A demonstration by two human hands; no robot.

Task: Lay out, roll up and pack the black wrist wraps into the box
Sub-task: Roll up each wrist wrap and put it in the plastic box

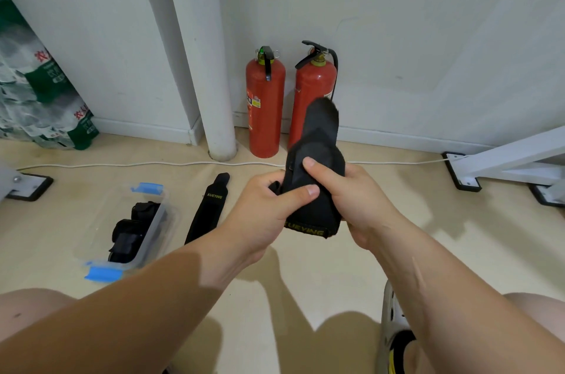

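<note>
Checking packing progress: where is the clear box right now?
In the head view the clear box sits on the floor at lower left, left of the flat wrist wrap and the left hand, with rolled wraps inside.

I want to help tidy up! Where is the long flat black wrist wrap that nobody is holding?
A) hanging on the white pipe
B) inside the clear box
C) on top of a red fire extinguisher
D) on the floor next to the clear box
D: the flat wrist wrap lies stretched out on the floor, just beside the clear box and not inside it.
</note>
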